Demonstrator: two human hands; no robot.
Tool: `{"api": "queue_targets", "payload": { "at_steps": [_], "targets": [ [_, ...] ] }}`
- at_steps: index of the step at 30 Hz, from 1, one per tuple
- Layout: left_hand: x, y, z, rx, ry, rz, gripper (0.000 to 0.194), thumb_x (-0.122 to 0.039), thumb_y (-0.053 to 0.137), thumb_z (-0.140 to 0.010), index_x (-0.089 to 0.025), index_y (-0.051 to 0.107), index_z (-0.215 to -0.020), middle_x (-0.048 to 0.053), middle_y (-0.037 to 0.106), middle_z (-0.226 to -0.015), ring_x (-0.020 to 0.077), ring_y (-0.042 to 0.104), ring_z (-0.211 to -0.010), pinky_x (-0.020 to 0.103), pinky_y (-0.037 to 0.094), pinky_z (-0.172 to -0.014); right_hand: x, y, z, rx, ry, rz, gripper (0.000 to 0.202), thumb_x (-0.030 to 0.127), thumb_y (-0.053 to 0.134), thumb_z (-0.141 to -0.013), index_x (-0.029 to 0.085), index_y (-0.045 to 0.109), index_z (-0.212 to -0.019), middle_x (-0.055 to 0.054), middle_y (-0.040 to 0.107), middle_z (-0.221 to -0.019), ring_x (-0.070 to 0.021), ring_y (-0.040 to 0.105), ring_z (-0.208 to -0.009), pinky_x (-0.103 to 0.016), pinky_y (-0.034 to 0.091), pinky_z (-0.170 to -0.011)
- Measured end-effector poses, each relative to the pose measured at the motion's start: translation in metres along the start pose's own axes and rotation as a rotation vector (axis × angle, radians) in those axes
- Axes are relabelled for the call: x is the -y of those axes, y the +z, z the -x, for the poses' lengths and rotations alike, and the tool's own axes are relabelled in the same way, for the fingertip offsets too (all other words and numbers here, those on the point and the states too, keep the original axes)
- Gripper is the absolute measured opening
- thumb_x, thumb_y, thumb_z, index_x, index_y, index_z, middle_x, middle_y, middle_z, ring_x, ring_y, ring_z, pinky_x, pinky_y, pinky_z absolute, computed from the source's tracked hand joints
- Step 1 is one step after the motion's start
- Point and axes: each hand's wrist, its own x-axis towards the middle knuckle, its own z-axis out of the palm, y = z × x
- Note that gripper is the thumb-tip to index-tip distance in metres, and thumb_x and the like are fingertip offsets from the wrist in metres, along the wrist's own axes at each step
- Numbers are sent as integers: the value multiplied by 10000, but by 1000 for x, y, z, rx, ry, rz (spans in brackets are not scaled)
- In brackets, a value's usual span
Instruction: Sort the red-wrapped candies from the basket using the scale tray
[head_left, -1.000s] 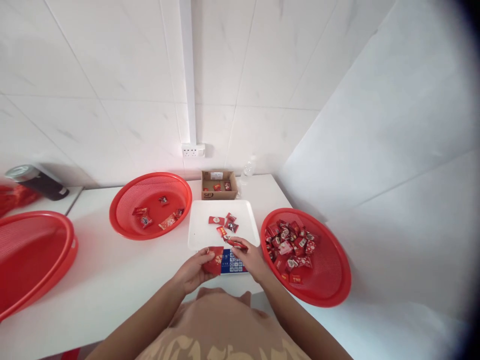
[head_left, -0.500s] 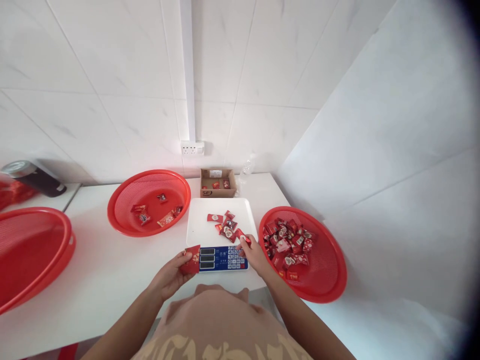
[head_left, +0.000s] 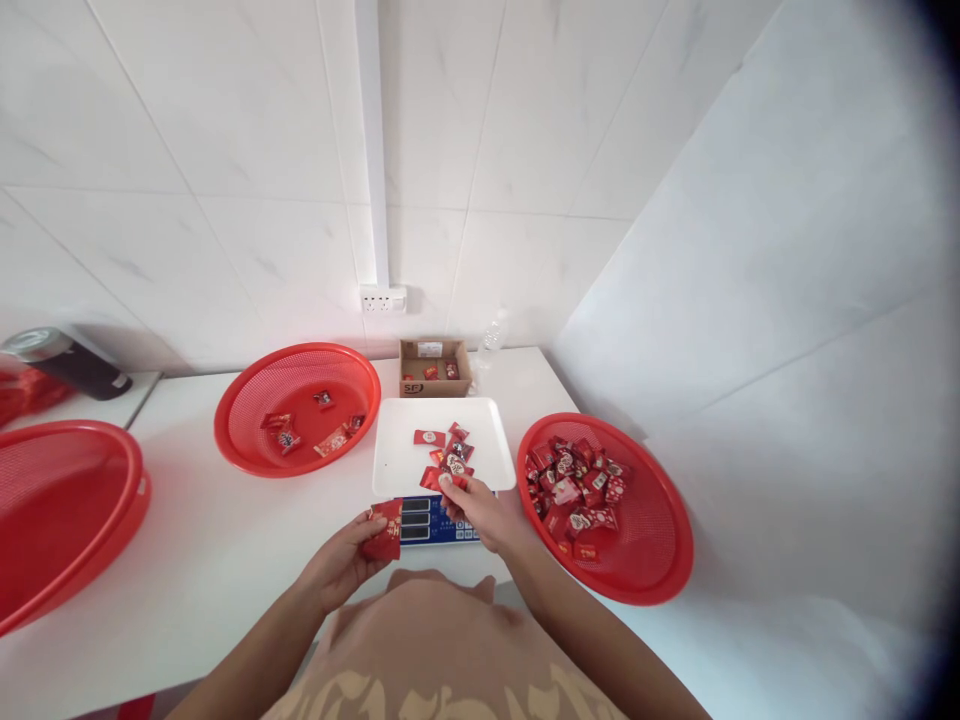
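My left hand point(head_left: 349, 560) pinches a red packet point(head_left: 388, 530) beside the left end of the scale's blue keypad panel point(head_left: 415, 522). Over the front edge of the white weighing tray point(head_left: 484, 440), my right hand point(head_left: 471, 505) has its thumb and fingers closed on a small red candy packet point(head_left: 431, 478). Several wrapped candies point(head_left: 455, 452) lie in a loose pile on the tray, just beyond my right fingertips. My right hand covers part of the keypad.
A red basket point(head_left: 679, 540) of wrapped candies stands at the right. Another red basket point(head_left: 225, 440) holds several candies at the left, with a third basket point(head_left: 139, 480) farther left. Behind the scale are a cardboard box point(head_left: 454, 388) and a clear bottle point(head_left: 493, 333). A dark flask point(head_left: 86, 368) lies far left.
My right hand has moved left across the tray's front edge, carrying the small red packet. My left hand still holds its red packet, now slightly lower.
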Motion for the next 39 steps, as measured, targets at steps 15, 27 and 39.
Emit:
{"api": "queue_targets", "payload": {
  "at_steps": [15,27,39],
  "targets": [
    [1,-1,-7,-142,-18,21,116,-121,599,-807,-123,564,-917,49,662,-801,120,641,-620,232,544,-588,-9,6,2,38,139,-27,373,530,653,-704,197,617,-868,-32,666,-860,-103,572,-624,-244,446,-597],
    [2,-5,-3,-135,-53,38,99,-98,524,-852,-86,566,-940,85,675,-847,112,652,-649,225,559,-623,-56,-20,24,68,234,304,195,344,608,-733,189,614,-852,-17,668,-779,-98,571,-581,-193,372,-497],
    [-12,13,-1,41,-64,260,142,-119,451,-862,-145,537,-752,13,584,-617,103,598,-550,252,565,-598,-55,-44,9,-107,83,355,253,327,557,-765,182,612,-966,-10,640,-765,-138,590,-645,-251,431,-584]
  ]
}}
